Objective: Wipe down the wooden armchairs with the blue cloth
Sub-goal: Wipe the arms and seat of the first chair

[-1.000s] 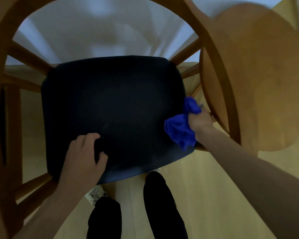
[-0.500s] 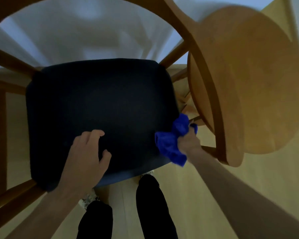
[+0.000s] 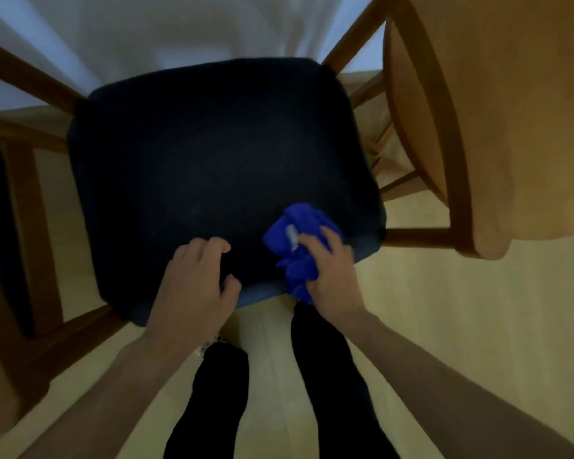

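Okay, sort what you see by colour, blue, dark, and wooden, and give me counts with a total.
Blue: 1, the blue cloth
Dark: 1, the seat cushion
Wooden: 2, the armchair frame and the round table
Total: 4

Both forearms are bare to the bottom corners of the frame — no sleeves, watch or rings visible. Black trousers cover both legs at bottom centre — a patterned shoe peeks out, blurred.

cloth on seat front-R
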A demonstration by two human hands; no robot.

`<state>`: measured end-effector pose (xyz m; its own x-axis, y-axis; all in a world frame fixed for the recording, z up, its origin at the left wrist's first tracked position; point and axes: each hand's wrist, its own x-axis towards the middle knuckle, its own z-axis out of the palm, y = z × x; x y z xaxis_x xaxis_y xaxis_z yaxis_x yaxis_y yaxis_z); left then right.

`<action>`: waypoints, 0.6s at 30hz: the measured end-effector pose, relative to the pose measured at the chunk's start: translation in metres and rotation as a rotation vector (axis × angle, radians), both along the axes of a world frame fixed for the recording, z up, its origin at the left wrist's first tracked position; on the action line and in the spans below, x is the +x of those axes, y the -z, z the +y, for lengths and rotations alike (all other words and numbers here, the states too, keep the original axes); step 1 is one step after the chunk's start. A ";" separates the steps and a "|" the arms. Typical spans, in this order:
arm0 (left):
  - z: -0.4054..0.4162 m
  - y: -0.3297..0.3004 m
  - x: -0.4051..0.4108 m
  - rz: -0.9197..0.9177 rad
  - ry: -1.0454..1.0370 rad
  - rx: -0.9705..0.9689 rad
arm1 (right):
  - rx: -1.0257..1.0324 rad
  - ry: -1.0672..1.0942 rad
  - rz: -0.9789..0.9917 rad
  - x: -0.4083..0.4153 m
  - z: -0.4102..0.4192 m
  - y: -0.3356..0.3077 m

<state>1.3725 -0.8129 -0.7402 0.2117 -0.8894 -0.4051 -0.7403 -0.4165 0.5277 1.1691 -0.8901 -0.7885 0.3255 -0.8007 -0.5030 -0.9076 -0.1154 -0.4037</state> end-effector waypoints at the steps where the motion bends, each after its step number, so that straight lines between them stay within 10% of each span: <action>1: -0.003 0.001 0.000 -0.007 0.017 0.001 | 0.035 -0.105 -0.035 0.004 0.010 0.001; 12: -0.029 0.002 0.002 0.006 0.051 -0.076 | -0.298 -0.194 0.282 -0.098 -0.042 -0.016; 18: -0.025 0.001 0.002 0.028 0.022 -0.069 | -0.101 0.582 0.052 -0.023 0.021 0.016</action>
<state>1.3744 -0.8374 -0.7417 0.1814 -0.9196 -0.3485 -0.7335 -0.3626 0.5749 1.1458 -0.8687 -0.8047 -0.2046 -0.8850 -0.4183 -0.8514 0.3717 -0.3700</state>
